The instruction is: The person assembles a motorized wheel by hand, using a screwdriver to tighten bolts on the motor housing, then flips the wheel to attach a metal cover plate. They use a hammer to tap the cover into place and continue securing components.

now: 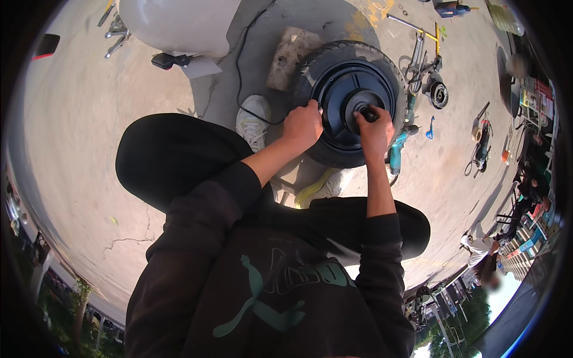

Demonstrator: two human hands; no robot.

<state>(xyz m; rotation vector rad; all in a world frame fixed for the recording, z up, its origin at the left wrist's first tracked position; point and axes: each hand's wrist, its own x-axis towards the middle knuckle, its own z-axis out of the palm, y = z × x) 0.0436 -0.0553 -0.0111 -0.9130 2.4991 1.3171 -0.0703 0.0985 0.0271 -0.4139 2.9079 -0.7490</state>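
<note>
A wheel with a black tyre point(334, 156) and a dark, ribbed metal hub point(337, 89) lies flat on the ground before me. At the hub's left edge my left hand point(302, 126) is closed; whatever its fingertips grip is hidden. A thin black cable point(239, 68) runs up to this hand, but I cannot tell whether it is held. Over a raised dark ring point(353, 100) at the hub's centre, my right hand point(376, 132) pinches a small dark part, too hidden to name. Close by that hand, a teal cordless drill point(399, 149) lies against the tyre.
A stone block point(291, 56) touches the tyre's far left. Hand tools, including a yellow-handled one point(437, 39), and a round dark part point(439, 94) lie to the right, with an angle grinder point(482, 146) farther out. A pale rounded panel point(179, 24) stands far left.
</note>
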